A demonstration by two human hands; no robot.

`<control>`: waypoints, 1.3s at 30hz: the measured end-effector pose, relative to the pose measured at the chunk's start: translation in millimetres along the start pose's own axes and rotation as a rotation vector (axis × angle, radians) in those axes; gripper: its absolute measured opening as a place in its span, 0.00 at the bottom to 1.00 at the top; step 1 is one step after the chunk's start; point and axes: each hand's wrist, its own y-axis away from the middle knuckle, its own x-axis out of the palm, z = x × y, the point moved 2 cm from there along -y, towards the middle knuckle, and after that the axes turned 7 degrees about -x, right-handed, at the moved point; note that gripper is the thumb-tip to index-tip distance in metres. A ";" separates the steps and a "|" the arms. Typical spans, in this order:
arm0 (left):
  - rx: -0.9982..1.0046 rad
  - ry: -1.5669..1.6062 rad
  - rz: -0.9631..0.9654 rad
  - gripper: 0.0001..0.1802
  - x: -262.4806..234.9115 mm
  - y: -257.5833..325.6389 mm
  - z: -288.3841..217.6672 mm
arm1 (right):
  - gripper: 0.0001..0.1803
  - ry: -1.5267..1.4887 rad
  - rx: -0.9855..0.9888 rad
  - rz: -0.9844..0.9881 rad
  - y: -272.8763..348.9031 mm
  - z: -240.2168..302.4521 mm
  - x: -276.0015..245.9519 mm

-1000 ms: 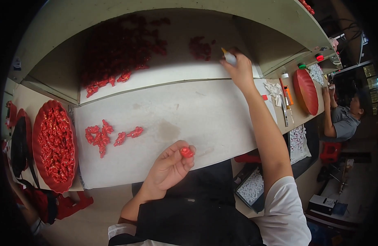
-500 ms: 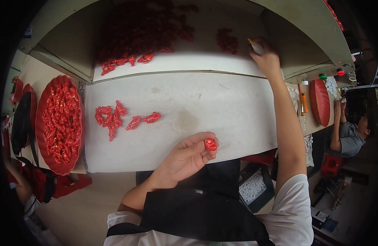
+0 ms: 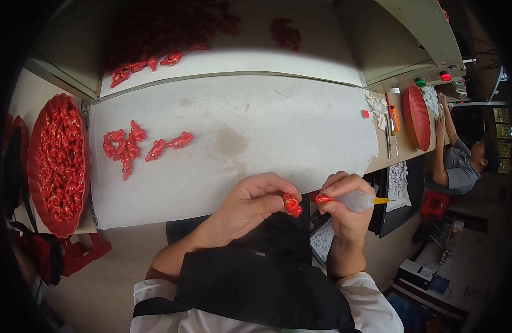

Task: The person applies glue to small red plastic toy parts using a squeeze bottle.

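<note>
Head view: red figurine [image 3: 292,206] in left hand [image 3: 249,210]

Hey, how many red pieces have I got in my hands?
2 visible: one red piece at the fingertips of your left hand, another red piece pinched in your right hand alongside the whitish bottle. Your fingers could hide more.

A: Condition of left hand [image 3: 250,208]?
B: Pinched between thumb and bent index finger, directed toward right hand [image 3: 347,222]. Carried on left forearm [image 3: 175,257], sloping upward from lower left of the hand.
A: Condition of right hand?
B: Curled, with thumb opposed to bent fingers. Positioned just right of left hand, nearly level, apart. Carried on right forearm [image 3: 346,258], near upright, directly beneath.
</note>
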 end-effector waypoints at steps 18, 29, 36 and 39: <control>0.032 -0.231 -0.125 0.08 1.3 6.4 -2.7 | 0.10 0.394 -0.148 0.102 7.4 7.6 17.0; 0.083 -0.311 -0.084 0.09 0.6 5.4 -2.0 | 0.10 0.509 -0.166 0.109 8.0 8.6 17.8; 0.078 -0.340 -0.086 0.09 0.7 5.2 -2.6 | 0.11 0.640 -0.203 0.169 6.3 16.8 18.1; 0.051 -0.334 -0.102 0.09 1.0 5.4 -3.0 | 0.11 0.701 -0.232 0.177 6.9 18.7 19.6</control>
